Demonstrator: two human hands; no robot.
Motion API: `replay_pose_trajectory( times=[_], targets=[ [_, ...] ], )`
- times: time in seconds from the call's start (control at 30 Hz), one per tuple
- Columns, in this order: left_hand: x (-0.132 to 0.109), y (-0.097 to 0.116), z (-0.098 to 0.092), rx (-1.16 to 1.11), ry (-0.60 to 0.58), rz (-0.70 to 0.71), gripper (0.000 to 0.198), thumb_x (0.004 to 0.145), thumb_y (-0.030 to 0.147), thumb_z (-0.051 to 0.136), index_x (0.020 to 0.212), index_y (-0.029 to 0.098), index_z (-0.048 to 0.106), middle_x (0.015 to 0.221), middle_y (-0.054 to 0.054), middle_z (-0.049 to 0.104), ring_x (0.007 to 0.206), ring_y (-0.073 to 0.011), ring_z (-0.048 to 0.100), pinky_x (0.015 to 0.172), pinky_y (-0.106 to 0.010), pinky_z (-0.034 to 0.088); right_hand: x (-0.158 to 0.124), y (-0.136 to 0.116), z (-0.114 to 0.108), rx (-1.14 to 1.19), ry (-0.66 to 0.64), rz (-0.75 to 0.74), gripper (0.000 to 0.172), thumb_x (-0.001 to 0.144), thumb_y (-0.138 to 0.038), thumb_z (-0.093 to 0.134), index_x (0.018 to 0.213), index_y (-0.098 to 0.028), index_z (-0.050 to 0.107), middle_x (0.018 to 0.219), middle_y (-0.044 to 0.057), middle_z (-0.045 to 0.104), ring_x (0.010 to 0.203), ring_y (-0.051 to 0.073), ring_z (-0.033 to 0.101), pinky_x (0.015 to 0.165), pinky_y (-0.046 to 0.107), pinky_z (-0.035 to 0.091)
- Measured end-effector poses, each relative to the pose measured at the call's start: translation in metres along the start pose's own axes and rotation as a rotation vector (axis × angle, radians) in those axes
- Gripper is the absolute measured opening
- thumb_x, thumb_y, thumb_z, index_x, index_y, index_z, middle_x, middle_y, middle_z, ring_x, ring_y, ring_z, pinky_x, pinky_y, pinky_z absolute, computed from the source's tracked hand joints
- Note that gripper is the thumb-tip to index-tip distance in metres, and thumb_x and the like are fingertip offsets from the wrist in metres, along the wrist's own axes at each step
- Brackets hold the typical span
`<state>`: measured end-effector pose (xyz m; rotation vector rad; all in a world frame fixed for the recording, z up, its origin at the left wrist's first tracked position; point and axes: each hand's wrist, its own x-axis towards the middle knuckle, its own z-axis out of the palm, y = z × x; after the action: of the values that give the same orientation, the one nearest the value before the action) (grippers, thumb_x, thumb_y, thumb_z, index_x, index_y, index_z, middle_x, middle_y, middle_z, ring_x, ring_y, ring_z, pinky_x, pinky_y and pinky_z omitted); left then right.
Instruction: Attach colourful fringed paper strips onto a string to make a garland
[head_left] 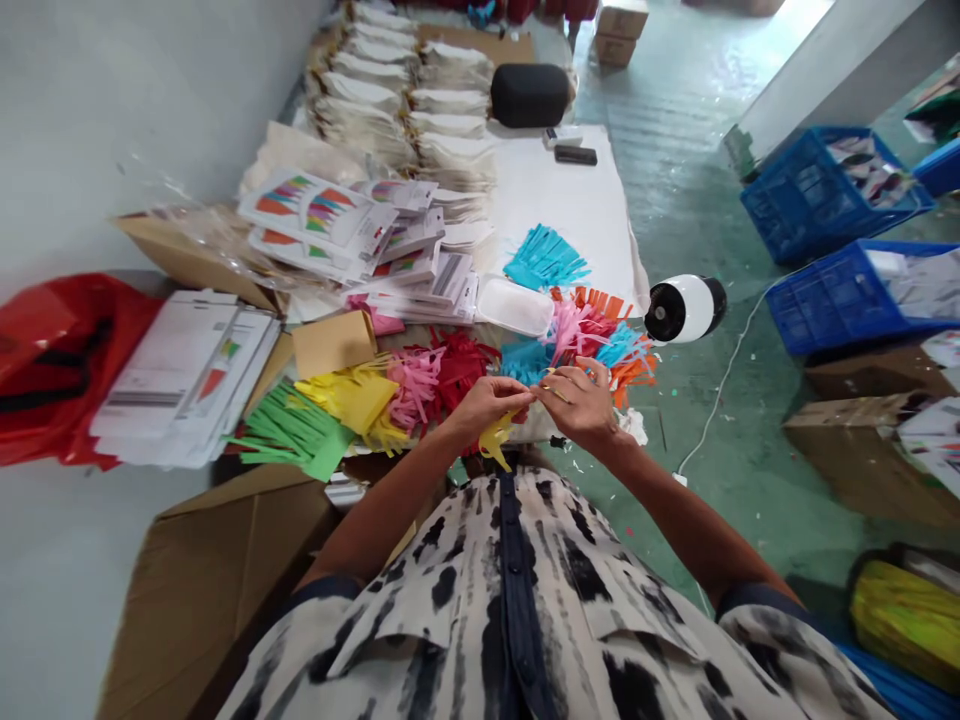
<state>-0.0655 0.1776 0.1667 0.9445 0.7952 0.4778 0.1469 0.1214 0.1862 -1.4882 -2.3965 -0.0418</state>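
Yellow paper fringe (495, 440) dangles just below where the left hand (486, 403) and right hand (577, 403) meet. The fingertips (546, 388) of both hands are pressed together, pinching something thin and yellow, apparently a strand of that fringe, though the fingers partly hide it. Pink fringe (415, 388), red fringe (457, 365) and green fringe (289, 432) lie to the left, with orange fringe (634, 370) to the right and teal fringe (546, 258) farther off.

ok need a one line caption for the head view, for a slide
Left hand and right hand hold a yellow paper fringe above heaps of coloured paper fringes
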Motion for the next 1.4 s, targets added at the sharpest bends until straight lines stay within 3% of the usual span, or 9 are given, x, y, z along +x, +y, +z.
replay_pose_trajectory(
  times=[0.2,0.33,0.53,0.7,0.9,1.03,1.13,1.27,1.4],
  targets=[
    [-0.007,0.003,-0.005,0.101,-0.006,0.088,0.042,0.071,0.053,0.09,0.082,0.013,0.08,0.068,-0.003,0.071,0.058,-0.0118,0.058,0.058,-0.024,0.042,0.013,-0.015,0.0,0.328,0.18,0.269,0.022,0.103,-0.036,0.063,0.095,-0.026,0.08,0.1,0.004,0.08,0.102,0.023,0.067,0.105,0.045,0.041],
    [-0.002,0.014,-0.007,0.169,0.09,0.332,0.032,0.069,0.047,0.09,0.074,0.017,0.081,0.085,-0.006,0.075,0.083,-0.0183,0.068,0.075,-0.028,0.05,0.033,-0.023,-0.007,0.783,0.245,0.436,0.026,0.096,-0.048,0.071,0.086,-0.025,0.079,0.09,0.004,0.076,0.089,0.022,0.069,0.087,0.038,0.054],
    [-0.003,0.039,-0.004,0.085,0.121,0.4,0.03,0.068,0.045,0.092,0.076,0.018,0.081,0.081,-0.002,0.075,0.074,-0.016,0.067,0.075,-0.029,0.053,0.056,-0.033,-0.013,1.02,0.293,0.444,0.031,0.096,-0.055,0.069,0.106,-0.027,0.076,0.121,0.004,0.073,0.113,0.022,0.068,0.103,0.039,0.051],
    [0.001,0.055,-0.01,-0.096,0.321,0.514,0.031,0.062,0.042,0.097,0.068,0.019,0.077,0.077,0.0,0.074,0.076,-0.0131,0.067,0.079,-0.027,0.053,0.041,-0.047,0.009,0.777,0.061,0.37,0.036,0.109,-0.051,0.045,0.105,-0.022,0.066,0.098,0.005,0.072,0.092,0.02,0.066,0.09,0.034,0.051],
    [0.0,0.068,-0.028,-0.193,0.341,0.539,0.035,0.062,0.045,0.098,0.073,0.019,0.076,0.08,-0.001,0.075,0.076,-0.0131,0.068,0.077,-0.027,0.054,-0.008,-0.031,0.04,0.424,-0.307,0.37,0.021,0.104,-0.025,0.05,0.096,-0.022,0.069,0.096,0.008,0.076,0.094,0.024,0.069,0.089,0.036,0.047],
    [-0.002,0.063,-0.015,0.113,0.33,0.618,0.027,0.075,0.04,0.091,0.071,0.018,0.075,0.08,-0.001,0.07,0.074,-0.0118,0.063,0.071,-0.025,0.05,-0.008,-0.011,0.024,0.507,0.015,0.493,0.025,0.098,-0.019,0.055,0.116,-0.022,0.072,0.121,0.011,0.075,0.112,0.026,0.069,0.099,0.04,0.05],
    [0.003,0.054,0.001,0.274,0.29,0.609,0.024,0.079,0.036,0.088,0.071,0.018,0.074,0.083,-0.002,0.068,0.075,-0.0128,0.063,0.068,-0.025,0.049,0.016,-0.007,-0.003,0.692,0.324,0.45,0.023,0.103,-0.031,0.057,0.118,-0.024,0.073,0.115,0.007,0.075,0.107,0.022,0.069,0.098,0.037,0.053],
    [0.014,0.042,0.015,0.355,0.225,0.588,0.017,0.083,0.032,0.083,0.075,0.019,0.077,0.083,-0.003,0.069,0.077,-0.0147,0.065,0.071,-0.026,0.051,0.046,-0.007,-0.025,0.783,0.371,0.379,0.016,0.099,-0.039,0.069,0.101,-0.025,0.077,0.095,0.003,0.076,0.089,0.019,0.069,0.086,0.034,0.055],
    [0.02,0.03,0.021,0.213,0.254,0.481,0.022,0.078,0.038,0.088,0.078,0.019,0.077,0.086,-0.004,0.072,0.08,-0.016,0.068,0.073,-0.027,0.055,0.054,0.003,-0.018,0.848,0.358,0.405,0.023,0.099,-0.039,0.069,0.084,-0.024,0.075,0.084,0.002,0.075,0.078,0.018,0.067,0.078,0.033,0.055]
  ],
)
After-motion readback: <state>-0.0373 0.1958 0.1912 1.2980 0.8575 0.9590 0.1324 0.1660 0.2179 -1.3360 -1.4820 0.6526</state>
